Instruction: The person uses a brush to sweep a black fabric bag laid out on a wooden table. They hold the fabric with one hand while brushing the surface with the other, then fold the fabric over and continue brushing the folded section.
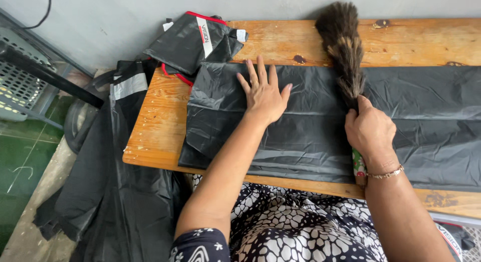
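A long black plastic sheet (300, 126) lies spread across a wooden table (155, 121). My left hand (264, 93) rests flat on it, fingers spread, near its left end. My right hand (370, 129) is closed around the handle of a brown feather duster (344, 46). The duster's feathered head points away from me and lies over the sheet and the table's far part. Its patterned handle end sticks out below my wrist.
A folded black garment with red trim (193, 39) sits at the table's far left corner. More black material with a grey stripe (125, 141) hangs off the table's left side toward the floor. A grey crate (17, 81) stands at the far left. A grey wall runs behind the table.
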